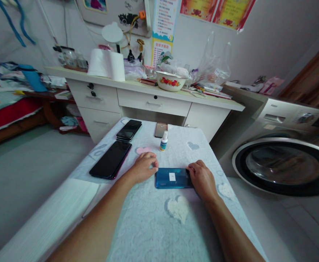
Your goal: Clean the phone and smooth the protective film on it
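A blue smartphone (163,182) with a small white sticker on its back lies face down on the cloth-covered table, long side across. My left hand (145,168) is closed, its fingertips pinching at the phone's upper left corner. At the other end my right hand (202,179) grips the phone's right edge and covers that end. Beyond the phone stands a small white spray bottle (163,142) with a blue and yellow label. To the left of my left hand lies a large black-screened phone (110,159), and behind it a stack of phones (129,129).
Another phone or phone case (161,129) lies near the table's far end. Past it is a white desk (154,102) bearing paper rolls (117,66) and a flowered bowl (171,83). A washing machine (279,120) stands at right; a white board-like surface (53,214) borders the table's left.
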### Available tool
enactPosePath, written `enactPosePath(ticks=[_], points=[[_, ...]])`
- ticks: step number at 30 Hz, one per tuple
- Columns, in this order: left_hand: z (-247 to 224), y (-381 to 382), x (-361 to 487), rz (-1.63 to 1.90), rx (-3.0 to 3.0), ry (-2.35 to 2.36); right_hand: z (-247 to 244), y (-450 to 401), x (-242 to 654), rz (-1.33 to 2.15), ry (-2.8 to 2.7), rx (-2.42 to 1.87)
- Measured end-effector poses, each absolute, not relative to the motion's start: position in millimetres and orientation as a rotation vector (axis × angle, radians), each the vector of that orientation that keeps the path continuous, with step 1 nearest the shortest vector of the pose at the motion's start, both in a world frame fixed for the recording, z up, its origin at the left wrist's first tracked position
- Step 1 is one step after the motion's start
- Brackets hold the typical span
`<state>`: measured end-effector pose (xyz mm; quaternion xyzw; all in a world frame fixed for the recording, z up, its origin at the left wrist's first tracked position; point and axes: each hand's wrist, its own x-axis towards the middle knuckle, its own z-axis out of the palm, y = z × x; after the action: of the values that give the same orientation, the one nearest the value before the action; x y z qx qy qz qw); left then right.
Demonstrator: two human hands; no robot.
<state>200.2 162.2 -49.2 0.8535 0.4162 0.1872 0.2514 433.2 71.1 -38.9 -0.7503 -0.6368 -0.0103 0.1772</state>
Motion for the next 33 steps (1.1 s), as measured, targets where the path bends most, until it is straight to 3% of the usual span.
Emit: enactPosePath(ticks=[11, 33], points=[[-49, 162, 200, 0.509, 2.311, 1.133, -36, 69, 447, -0.046, -1.684, -2.275], [-46, 160, 201, 0.513, 2.307, 1.138, -36, 73, 422, 0.032, -1.907, -2.072]])
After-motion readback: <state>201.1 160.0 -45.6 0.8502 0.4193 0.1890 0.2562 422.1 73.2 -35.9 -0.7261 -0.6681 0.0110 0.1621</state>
